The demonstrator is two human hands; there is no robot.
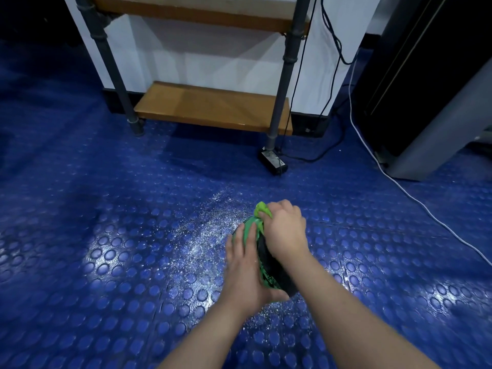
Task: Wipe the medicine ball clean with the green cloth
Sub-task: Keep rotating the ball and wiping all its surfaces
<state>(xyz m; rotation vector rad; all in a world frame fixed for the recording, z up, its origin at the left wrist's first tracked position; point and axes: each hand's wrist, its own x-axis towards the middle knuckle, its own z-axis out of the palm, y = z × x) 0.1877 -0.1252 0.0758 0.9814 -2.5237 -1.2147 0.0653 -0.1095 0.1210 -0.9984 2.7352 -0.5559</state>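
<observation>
Medicine ball (267,262) (open floor (119,222) around): left hand (245,270) presses its side, right hand (285,230) grips green cloth (262,209).

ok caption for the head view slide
Wiping: right hand presses bunched green cloth on black-and-green medicine ball, left hand steadying it

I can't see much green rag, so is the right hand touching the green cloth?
Touching. The head view shows the right hand with its fingers curled round the green cloth, a bunch of it poking out above them.
</observation>
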